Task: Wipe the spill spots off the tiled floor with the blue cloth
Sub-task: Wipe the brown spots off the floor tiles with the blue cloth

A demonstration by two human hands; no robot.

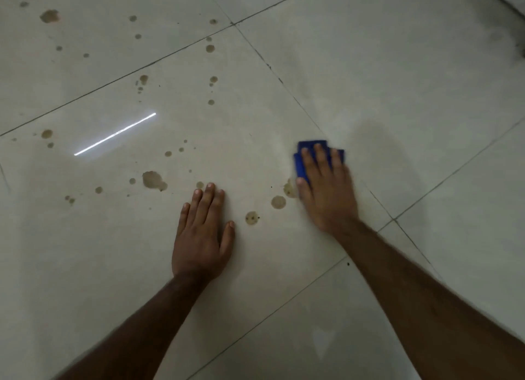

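Observation:
My right hand (326, 189) lies flat on the blue cloth (300, 164), pressing it to the pale tiled floor (397, 81); only the cloth's far and left edges show past my fingers. Brown spill spots sit just left of the cloth: one at my thumb (289, 189), a round one (278, 202) and a speckled one (251, 218). A larger blotch (153, 180) lies further left. My left hand (201, 232) rests flat on the floor, fingers together, holding nothing.
Several more brown spots scatter over the tiles to the left and far left, such as a blotch (49, 16) near the top. A light streak (115, 134) reflects on the floor. Dark grime (511, 24) marks the top right corner.

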